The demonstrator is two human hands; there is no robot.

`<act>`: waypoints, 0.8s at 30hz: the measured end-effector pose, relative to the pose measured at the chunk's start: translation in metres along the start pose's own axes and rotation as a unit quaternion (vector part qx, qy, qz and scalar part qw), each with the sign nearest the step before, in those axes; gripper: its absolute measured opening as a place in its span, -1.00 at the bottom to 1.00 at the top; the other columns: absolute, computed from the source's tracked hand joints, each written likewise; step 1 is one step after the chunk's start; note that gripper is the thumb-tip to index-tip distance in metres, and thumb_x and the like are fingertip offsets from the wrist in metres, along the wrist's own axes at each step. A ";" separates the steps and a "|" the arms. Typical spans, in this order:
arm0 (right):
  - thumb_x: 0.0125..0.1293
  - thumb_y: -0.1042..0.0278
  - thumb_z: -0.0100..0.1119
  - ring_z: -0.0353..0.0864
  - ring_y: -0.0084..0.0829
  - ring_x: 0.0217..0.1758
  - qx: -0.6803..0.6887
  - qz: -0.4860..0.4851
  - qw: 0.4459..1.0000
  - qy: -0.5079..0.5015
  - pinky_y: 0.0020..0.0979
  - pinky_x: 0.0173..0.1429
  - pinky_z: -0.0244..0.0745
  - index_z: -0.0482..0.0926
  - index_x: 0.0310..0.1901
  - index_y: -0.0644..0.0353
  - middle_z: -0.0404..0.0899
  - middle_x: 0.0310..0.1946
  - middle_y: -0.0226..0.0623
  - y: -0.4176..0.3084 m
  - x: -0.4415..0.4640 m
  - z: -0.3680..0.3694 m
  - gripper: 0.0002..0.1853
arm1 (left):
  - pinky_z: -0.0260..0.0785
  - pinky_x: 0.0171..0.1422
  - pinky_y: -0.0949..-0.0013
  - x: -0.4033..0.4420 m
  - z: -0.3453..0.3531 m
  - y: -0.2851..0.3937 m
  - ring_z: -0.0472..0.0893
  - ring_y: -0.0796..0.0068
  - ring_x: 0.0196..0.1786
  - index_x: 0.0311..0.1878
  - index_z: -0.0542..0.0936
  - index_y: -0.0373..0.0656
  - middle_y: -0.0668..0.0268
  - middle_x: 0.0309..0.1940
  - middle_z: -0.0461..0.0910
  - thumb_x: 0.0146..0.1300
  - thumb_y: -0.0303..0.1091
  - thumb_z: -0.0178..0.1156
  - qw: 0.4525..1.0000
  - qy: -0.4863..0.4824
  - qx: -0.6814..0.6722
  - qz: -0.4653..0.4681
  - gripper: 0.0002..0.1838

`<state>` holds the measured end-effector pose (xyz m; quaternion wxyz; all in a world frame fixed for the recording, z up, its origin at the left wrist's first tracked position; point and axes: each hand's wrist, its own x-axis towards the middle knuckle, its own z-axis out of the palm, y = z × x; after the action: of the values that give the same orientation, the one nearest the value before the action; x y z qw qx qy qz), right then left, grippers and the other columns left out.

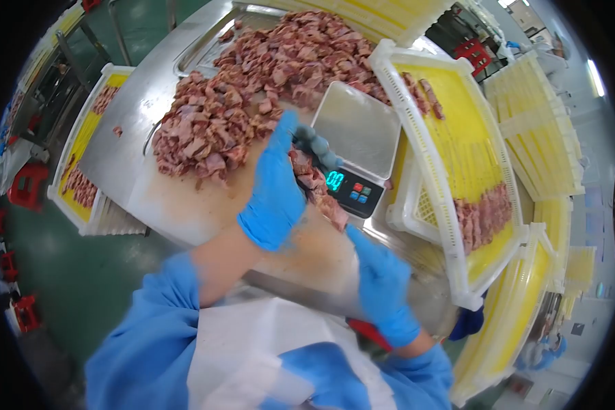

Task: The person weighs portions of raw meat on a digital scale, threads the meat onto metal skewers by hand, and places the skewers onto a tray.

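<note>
My left hand (277, 188), in a blue glove with grey covers on the fingers, is closed around the upper part of a meat skewer (314, 184). The thumb points up and the fingers curl over the far side. At the lower end of the meat, my right hand (384, 283), also blue-gloved, is closed on the skewer; its stick is hidden in the grip. Just beyond the skewer is a digital scale (355, 130) with a bare steel plate and lit green digits. A large heap of raw meat pieces (208, 130) lies beyond my left hand.
The heap rests on a pale cutting board (178, 198) upon a steel table (126, 140). To the right, a tilted white-framed yellow tray (468, 147) holds rows of meat skewers. Another yellow tray (82, 147) stands at left. More trays (536, 123) are stacked at far right.
</note>
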<state>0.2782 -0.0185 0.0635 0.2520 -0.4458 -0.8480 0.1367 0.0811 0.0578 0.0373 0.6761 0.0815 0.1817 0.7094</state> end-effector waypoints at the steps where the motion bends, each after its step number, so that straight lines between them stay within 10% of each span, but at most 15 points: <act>1: 0.06 0.63 0.07 0.40 -0.28 -0.61 -0.018 -0.007 1.000 0.007 -0.31 -0.49 0.34 0.51 0.16 -0.06 0.35 -0.60 -0.28 0.015 0.011 -0.014 -0.42 | 0.49 -0.15 0.29 0.014 0.003 0.009 0.57 0.40 -0.33 -0.27 0.49 -0.08 0.30 -0.39 0.56 0.35 0.00 0.02 1.000 -0.008 -0.003 -0.001 -0.67; 3: 0.20 0.50 0.06 0.49 -0.28 -0.55 0.029 0.033 0.998 0.035 -0.30 -0.41 0.40 0.59 0.05 0.00 0.49 -0.55 -0.20 0.040 0.054 -0.052 -0.63 | 0.48 -0.10 0.28 0.040 0.013 0.030 0.57 0.40 -0.23 -0.15 0.50 -0.11 0.28 -0.27 0.57 0.35 -0.07 0.04 0.995 0.083 0.054 -0.022 -0.71; 4: 0.32 0.37 0.03 0.45 -0.61 -0.44 -0.072 0.110 0.991 0.036 -0.47 -0.32 0.37 0.62 -0.07 0.26 0.50 -0.55 -0.45 0.061 0.080 -0.071 -0.75 | 0.48 -0.10 0.28 0.048 0.011 0.043 0.57 0.40 -0.23 -0.15 0.50 -0.11 0.28 -0.27 0.57 0.35 -0.07 0.04 0.995 0.083 0.057 -0.019 -0.71; 6: 0.35 0.34 -0.01 0.20 -0.69 -0.54 -0.050 0.117 0.981 0.147 -0.55 -0.49 0.16 0.59 -0.01 0.26 0.25 -0.62 -0.58 0.128 0.140 -0.088 -0.72 | 0.43 -0.05 0.34 0.062 0.004 0.073 0.57 0.41 -0.10 0.00 0.48 -0.17 0.27 -0.13 0.58 0.35 -0.15 0.04 0.952 0.075 0.265 0.133 -0.69; 7: 0.31 0.36 -0.01 0.60 -0.48 -0.37 -0.070 0.093 0.977 0.178 -0.34 -0.24 0.44 0.59 0.00 0.14 0.56 -0.38 0.11 0.160 0.166 -0.092 -0.72 | 0.43 -0.05 0.34 0.064 0.003 0.091 0.57 0.41 -0.10 0.00 0.48 -0.17 0.27 -0.13 0.58 0.35 -0.15 0.04 0.949 0.084 0.271 0.137 -0.69; 10: 0.28 0.38 0.02 0.65 -0.16 -0.19 -0.153 0.083 0.973 0.151 -0.26 -0.09 0.46 0.57 0.05 0.04 0.57 -0.25 0.12 0.261 0.192 -0.081 -0.69 | 0.40 -0.04 0.38 0.060 -0.010 0.154 0.57 0.42 -0.07 0.07 0.46 -0.21 0.27 -0.09 0.58 0.33 -0.24 0.07 0.806 0.057 0.528 0.260 -0.67; 12: 0.24 0.41 0.06 0.54 0.03 -0.04 -0.239 0.088 0.965 -0.065 -0.17 0.02 0.43 0.57 0.06 -0.01 0.56 -0.16 0.13 0.285 0.182 -0.071 -0.66 | 0.39 0.01 0.40 0.062 -0.015 0.184 0.57 0.42 -0.06 0.12 0.45 -0.19 0.24 -0.09 0.59 0.26 -0.28 0.14 0.595 -0.019 0.776 0.206 -0.61; 15: 0.25 0.41 0.07 0.56 -0.01 -0.12 -0.223 0.110 0.967 -0.057 -0.24 0.03 0.44 0.51 0.14 -0.05 0.59 -0.17 0.01 0.294 0.179 -0.071 -0.60 | 0.40 0.03 0.38 0.074 -0.008 0.177 0.57 0.39 -0.07 0.14 0.45 -0.10 0.18 -0.09 0.58 0.13 -0.27 0.24 0.436 -0.133 0.888 0.063 -0.53; 24: 0.24 0.51 0.07 0.53 -0.12 -0.18 -0.224 0.075 0.970 -0.055 -0.22 -0.08 0.42 0.43 0.21 -0.09 0.51 -0.17 -0.11 0.174 0.113 -0.122 -0.52 | 0.39 0.05 0.16 0.139 -0.029 0.086 0.53 0.06 -0.03 0.09 0.46 -0.08 0.06 -0.05 0.50 -0.15 -0.18 0.33 0.278 -0.215 0.934 -0.061 -0.37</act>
<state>0.4113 0.1743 0.1208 0.0879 -0.5452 -0.8335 -0.0141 -0.0192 0.1896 0.0240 0.1940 0.7959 0.5727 -0.0317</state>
